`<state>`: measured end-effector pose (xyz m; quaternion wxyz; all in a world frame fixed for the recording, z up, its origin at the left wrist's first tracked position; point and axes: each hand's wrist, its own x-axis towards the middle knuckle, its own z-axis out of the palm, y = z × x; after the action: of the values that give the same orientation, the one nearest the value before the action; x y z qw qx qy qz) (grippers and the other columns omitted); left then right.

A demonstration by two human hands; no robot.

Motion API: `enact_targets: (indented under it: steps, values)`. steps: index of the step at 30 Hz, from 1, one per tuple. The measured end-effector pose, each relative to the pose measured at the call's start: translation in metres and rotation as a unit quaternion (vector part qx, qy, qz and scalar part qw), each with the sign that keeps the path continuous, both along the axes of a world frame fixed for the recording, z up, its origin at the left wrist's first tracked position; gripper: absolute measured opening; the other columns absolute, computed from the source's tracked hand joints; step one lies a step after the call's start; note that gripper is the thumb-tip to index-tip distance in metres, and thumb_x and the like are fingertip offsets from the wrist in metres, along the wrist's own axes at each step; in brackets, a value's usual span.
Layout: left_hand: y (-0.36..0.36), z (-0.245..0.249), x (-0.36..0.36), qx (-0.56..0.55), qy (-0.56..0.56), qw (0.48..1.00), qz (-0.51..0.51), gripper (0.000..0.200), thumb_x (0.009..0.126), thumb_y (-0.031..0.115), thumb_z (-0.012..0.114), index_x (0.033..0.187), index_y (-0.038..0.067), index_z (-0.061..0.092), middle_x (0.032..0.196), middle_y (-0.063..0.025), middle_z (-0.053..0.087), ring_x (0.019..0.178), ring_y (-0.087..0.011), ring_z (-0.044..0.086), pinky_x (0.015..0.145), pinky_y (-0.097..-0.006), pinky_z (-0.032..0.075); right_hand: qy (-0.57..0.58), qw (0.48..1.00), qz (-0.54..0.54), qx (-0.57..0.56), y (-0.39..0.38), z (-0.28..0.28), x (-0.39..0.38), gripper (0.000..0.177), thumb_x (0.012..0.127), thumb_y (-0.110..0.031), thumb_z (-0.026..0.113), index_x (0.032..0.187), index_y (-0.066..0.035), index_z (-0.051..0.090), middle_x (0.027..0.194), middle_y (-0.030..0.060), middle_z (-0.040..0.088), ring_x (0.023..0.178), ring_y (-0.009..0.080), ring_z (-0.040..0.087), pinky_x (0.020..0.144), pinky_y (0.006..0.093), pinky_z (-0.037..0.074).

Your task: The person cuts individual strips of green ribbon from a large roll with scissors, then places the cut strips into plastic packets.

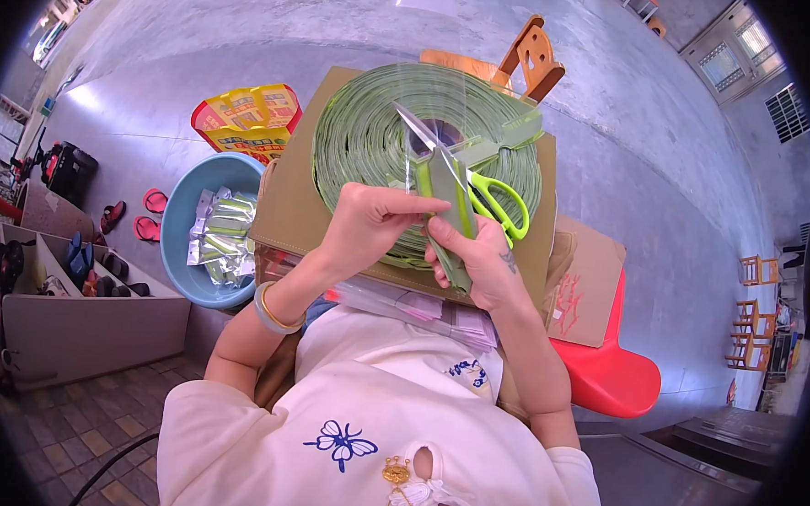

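Over a big coil of green packaging strip (366,114), both hands meet at a flat green packet (453,201). My right hand (482,262) is closed round its lower part, with the thumb across the front. My left hand (370,219) pinches at the packet's left edge, index finger and thumb together. Green-handled scissors (505,203) show behind the packet, their silver blades pointing up and left and their handle loops just above my right hand. The coil lies flat on a brown box (289,192).
Left of the box, a blue basin (181,241) holds several packets (225,234); a yellow and red bag (247,116) stands behind it. A wooden chair (529,63) is beyond the box. At right are cardboard (591,281) and a red chair (614,378). Plastic sleeves (420,313) rest by my lap.
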<state>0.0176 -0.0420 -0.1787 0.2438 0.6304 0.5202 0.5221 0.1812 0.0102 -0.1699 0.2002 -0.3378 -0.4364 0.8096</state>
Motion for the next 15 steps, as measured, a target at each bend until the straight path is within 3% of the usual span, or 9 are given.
enact_targets:
  steps: [5, 7, 10, 14, 15]
  values:
    - [0.005, -0.006, 0.003, 0.026, -0.044, 0.996, 0.070, 0.040, 0.069, -0.012, 0.054, 0.098, 0.012, 0.069, 0.066, -0.0097, 0.064, 0.059, -0.0112, 0.061, 0.056, -0.0235, 0.048, 0.066, 0.992, 0.043, -0.096, -0.005, 0.013, 0.006, 0.027, 0.090, -0.023, 0.052, 0.099, 0.003, 0.051, 0.080, 0.0160, 0.062, 0.062, 0.0183, 0.062, 0.051, 0.0294, 0.053]
    - [0.001, -0.007, 0.006, 0.015, -0.006, 1.000, 0.003, 0.041, 0.069, -0.012, 0.054, 0.099, 0.012, 0.069, 0.067, -0.0101, 0.064, 0.059, -0.0100, 0.061, 0.056, -0.0232, 0.048, 0.069, 0.987, 0.105, -0.102, 0.002, 0.002, 0.018, 0.028, 0.093, -0.022, 0.046, 0.101, 0.004, 0.050, 0.082, 0.0188, 0.062, 0.064, 0.0208, 0.064, 0.053, 0.0308, 0.054]
    - [0.001, -0.005, 0.009, -0.026, -0.016, 0.999, -0.034, 0.041, 0.070, -0.012, 0.053, 0.100, 0.012, 0.068, 0.070, -0.0112, 0.065, 0.060, -0.0080, 0.060, 0.058, -0.0225, 0.048, 0.126, 0.980, 0.096, -0.117, 0.012, -0.001, 0.015, 0.031, 0.094, -0.024, 0.044, 0.104, 0.005, 0.049, 0.083, 0.0200, 0.062, 0.063, 0.0214, 0.064, 0.055, 0.0308, 0.054]
    - [0.009, -0.016, 0.003, -0.018, -0.068, 0.997, -0.028, 0.041, 0.071, -0.012, 0.052, 0.101, 0.011, 0.068, 0.075, -0.0125, 0.067, 0.062, -0.0070, 0.060, 0.060, -0.0215, 0.047, 0.054, 0.993, 0.061, -0.085, 0.007, -0.001, 0.019, 0.032, 0.093, -0.024, 0.045, 0.103, 0.005, 0.050, 0.083, 0.0197, 0.062, 0.063, 0.0216, 0.064, 0.055, 0.0295, 0.055]
    - [0.006, -0.015, 0.003, -0.071, -0.034, 0.996, -0.040, 0.042, 0.071, -0.014, 0.049, 0.103, 0.007, 0.066, 0.081, -0.0075, 0.068, 0.073, -0.0054, 0.059, 0.067, -0.0197, 0.048, 0.046, 0.995, 0.056, -0.072, 0.008, -0.004, 0.019, 0.031, 0.093, -0.024, 0.046, 0.103, 0.006, 0.050, 0.083, 0.0194, 0.062, 0.063, 0.0212, 0.064, 0.055, 0.0290, 0.055]
